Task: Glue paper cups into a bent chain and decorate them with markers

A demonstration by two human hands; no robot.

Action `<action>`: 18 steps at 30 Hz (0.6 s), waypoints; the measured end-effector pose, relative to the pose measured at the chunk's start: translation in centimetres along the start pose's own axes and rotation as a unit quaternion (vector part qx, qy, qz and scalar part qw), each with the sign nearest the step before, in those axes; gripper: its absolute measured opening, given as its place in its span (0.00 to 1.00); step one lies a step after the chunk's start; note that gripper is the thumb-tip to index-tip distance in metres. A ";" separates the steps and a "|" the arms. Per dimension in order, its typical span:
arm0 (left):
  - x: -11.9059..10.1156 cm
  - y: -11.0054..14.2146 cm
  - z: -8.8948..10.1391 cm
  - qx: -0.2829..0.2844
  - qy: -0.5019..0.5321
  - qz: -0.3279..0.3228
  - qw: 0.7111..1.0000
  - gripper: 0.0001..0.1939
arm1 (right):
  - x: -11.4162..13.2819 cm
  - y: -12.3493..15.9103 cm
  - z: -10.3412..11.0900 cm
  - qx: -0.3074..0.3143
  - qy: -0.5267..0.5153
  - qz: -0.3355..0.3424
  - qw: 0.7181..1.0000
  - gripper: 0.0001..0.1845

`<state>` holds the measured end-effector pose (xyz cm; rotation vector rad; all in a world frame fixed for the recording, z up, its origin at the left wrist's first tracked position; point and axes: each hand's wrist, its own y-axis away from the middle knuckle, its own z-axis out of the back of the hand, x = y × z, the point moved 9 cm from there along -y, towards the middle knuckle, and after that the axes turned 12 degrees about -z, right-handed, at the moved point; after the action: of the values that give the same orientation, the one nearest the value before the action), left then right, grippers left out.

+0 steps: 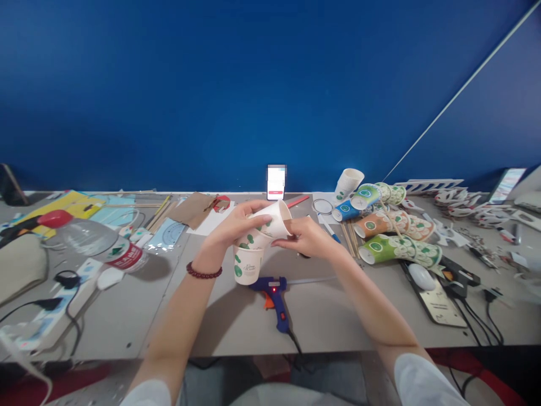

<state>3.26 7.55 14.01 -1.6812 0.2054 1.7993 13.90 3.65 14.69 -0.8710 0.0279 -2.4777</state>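
White sleeves [422, 380] nearest us, bare forearms [173, 332] reaching over grey table [203, 304]. Left hand [240, 223] wraps tilted white paper cup [274, 219], fingers curled round side; mouth faces right. Right hand [306, 235] at that rim, fingers bent close together; exact pinch we cannot tell. Second white cup [247, 266], upright, meets tilted one just below left hand; whether its base touches table, we cannot tell. Blue glue gun [279, 307] lies nearer us, red light lit. Coloured cups [382, 248] lie right, clear bottle [105, 242] left.

Tilted paper cup [276, 223] — white, leaf-printed, mouth rightward — above upright cup [247, 267].
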 end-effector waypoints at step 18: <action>0.0 0.1 -0.2 0.000 0.004 0.008 1.000 0.24 | -0.4 -0.2 -0.6 -0.003 -0.036 0.018 0.999 0.09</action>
<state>3.33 7.40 13.95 -1.6927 0.2224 1.8043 13.74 3.88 14.03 -0.9531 0.0267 -2.4126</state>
